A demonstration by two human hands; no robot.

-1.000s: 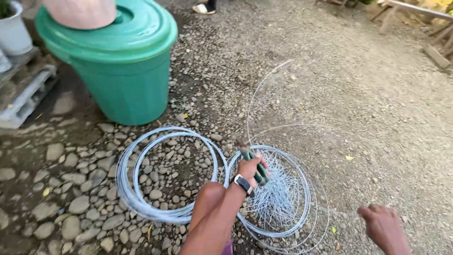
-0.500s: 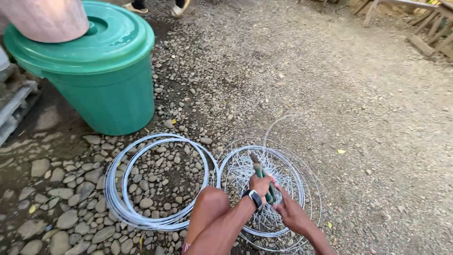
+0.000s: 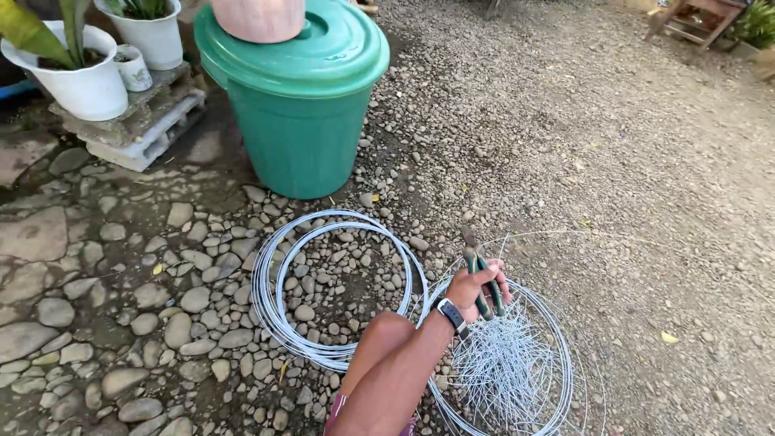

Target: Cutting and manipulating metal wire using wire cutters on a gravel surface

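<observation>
Low on the gravel ground, your left hand (image 3: 476, 287) is wrapped around green-handled metal pliers (image 3: 482, 278), fingers closed on the grips, above a bundle of cut grey wire pieces (image 3: 504, 371) lying inside a thin wire hoop (image 3: 557, 355). Just beside it lies a coil of grey wire (image 3: 270, 299), with a green lidded plastic bin (image 3: 303, 133) beyond. Your right hand is out of sight.

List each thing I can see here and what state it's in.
Left hand: gripping the pliers.
Pliers: handles squeezed together, tip up.
Wire coil: wound, flat on gravel.
Cut wire pieces: heaped inside a second wire ring.
Green bin: lid on.
White pots: upright, planted.
</observation>
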